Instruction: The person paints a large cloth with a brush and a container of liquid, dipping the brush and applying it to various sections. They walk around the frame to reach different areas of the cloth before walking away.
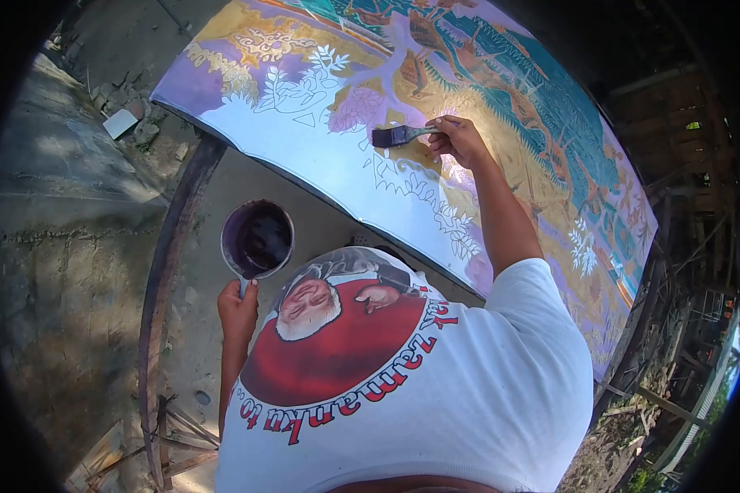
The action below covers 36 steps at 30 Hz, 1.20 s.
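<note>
Brush [406,134] pinched in my right hand [460,141], bristles [383,137] just to its left, against or just above the patterned cloth [304,160]. My left hand [238,309] grips the pot [233,256] by its handle [243,286]. I'd favour light, flat strokes, pot level.

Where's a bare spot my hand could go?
White cloth between the leaf outlines and the cloth's near edge, or floor between the curved beam and left hand. It's crowded by the brush and right hand, and around the pot.
</note>
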{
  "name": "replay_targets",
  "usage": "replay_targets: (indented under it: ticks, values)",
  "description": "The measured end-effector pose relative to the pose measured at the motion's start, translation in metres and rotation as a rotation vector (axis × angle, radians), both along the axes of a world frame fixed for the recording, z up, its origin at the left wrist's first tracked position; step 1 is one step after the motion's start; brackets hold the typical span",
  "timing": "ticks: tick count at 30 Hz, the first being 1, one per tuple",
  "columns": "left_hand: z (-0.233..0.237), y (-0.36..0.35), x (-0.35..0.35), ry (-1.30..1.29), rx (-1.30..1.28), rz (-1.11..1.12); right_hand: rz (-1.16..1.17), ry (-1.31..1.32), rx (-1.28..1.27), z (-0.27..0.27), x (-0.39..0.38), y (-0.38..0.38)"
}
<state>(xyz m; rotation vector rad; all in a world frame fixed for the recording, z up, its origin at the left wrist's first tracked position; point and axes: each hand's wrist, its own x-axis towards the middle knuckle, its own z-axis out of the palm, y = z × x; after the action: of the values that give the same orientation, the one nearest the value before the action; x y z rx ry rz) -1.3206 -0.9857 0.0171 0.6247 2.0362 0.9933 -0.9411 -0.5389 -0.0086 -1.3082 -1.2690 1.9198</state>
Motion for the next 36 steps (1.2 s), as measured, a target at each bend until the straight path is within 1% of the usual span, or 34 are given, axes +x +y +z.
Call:
replay_targets:
  ticks: [1, 3, 5, 6, 7, 9, 10, 12, 13, 15, 16, 17, 18, 19, 20, 21, 23, 24, 26, 27, 29, 31, 32, 33, 35, 36]
  values:
    - [0.002, 0.001, 0.000, 0.000, -0.003, -0.002, -0.002, 0.000, -0.003, -0.010, 0.001, 0.003]
    - [0.006, 0.004, 0.001, 0.033, -0.025, -0.011, -0.365, 0.098, 0.149, -0.031, -0.002, 0.009]
    - [0.003, 0.006, -0.002, 0.014, -0.024, -0.017, -0.339, 0.116, 0.146, -0.034, -0.031, -0.004]
    - [0.002, 0.008, -0.003, -0.004, -0.024, -0.020, -0.267, 0.151, 0.108, -0.035, -0.049, -0.015]
    - [0.003, 0.011, -0.002, -0.002, -0.022, -0.023, -0.184, 0.128, 0.032, -0.027, -0.068, -0.030]
    - [0.004, 0.018, -0.002, 0.034, -0.054, -0.036, 0.025, 0.068, 0.017, -0.007, -0.090, -0.050]
    - [0.002, 0.019, -0.003, 0.038, -0.055, -0.038, 0.024, 0.071, 0.016, 0.003, -0.090, -0.052]
    - [-0.005, 0.019, -0.005, 0.163, -0.015, -0.113, 0.139, -0.086, 0.151, 0.024, -0.088, -0.053]
    - [-0.007, 0.020, -0.005, 0.161, -0.014, -0.109, 0.143, -0.088, 0.152, 0.035, -0.091, -0.056]
    - [-0.010, 0.021, -0.004, 0.157, -0.005, -0.115, 0.178, 0.000, 0.324, 0.057, -0.102, -0.069]
    - [-0.009, 0.023, -0.003, 0.154, -0.003, -0.112, 0.221, 0.075, 0.343, 0.072, -0.117, -0.085]
    - [-0.005, 0.025, -0.001, 0.181, 0.010, -0.147, 0.312, 0.118, 0.349, 0.082, -0.132, -0.102]
    - [-0.002, 0.028, 0.001, 0.211, 0.025, -0.182, 0.425, 0.079, 0.360, 0.090, -0.148, -0.119]
    - [0.001, 0.032, 0.002, 0.213, 0.030, -0.181, 0.550, 0.015, 0.428, 0.092, -0.162, -0.134]
    - [0.003, 0.034, 0.004, 0.220, 0.065, -0.188, 0.670, -0.022, 0.750, 0.084, -0.173, -0.146]
    - [0.006, 0.035, 0.005, 0.226, 0.099, -0.194, 0.746, -0.063, 0.972, 0.073, -0.183, -0.157]
    - [0.013, 0.040, 0.006, 0.252, 0.104, -0.203, 0.828, -0.185, 1.006, 0.063, -0.190, -0.171]
    - [0.015, 0.042, 0.006, 0.277, 0.112, -0.212, 0.832, -0.184, 1.008, 0.062, -0.189, -0.170]
    - [0.016, 0.044, 0.007, 0.257, 0.097, -0.183, 0.723, -0.087, 0.488, 0.062, -0.179, -0.163]
    - [0.016, 0.044, 0.006, 0.235, 0.079, -0.161, 0.734, -0.086, 0.490, 0.060, -0.172, -0.158]
    - [0.013, 0.043, 0.003, 0.250, 0.080, -0.143, 0.425, 0.167, 0.055, 0.052, -0.157, -0.141]
    - [0.012, 0.040, 0.002, 0.265, 0.079, -0.129, 0.255, 0.257, 0.018, 0.047, -0.145, -0.120]
    - [0.011, 0.038, 0.001, 0.273, 0.069, -0.120, 0.180, 0.321, -0.030, 0.040, -0.141, -0.106]
    - [0.010, 0.036, 0.000, 0.281, 0.058, -0.114, 0.116, 0.345, -0.023, 0.030, -0.138, -0.089]
    - [0.003, 0.031, -0.005, 0.275, 0.045, -0.100, 0.018, 0.229, 0.045, 0.007, -0.135, -0.051]
    - [0.002, 0.028, -0.006, 0.268, 0.030, -0.087, -0.073, 0.196, 0.085, -0.007, -0.132, -0.028]
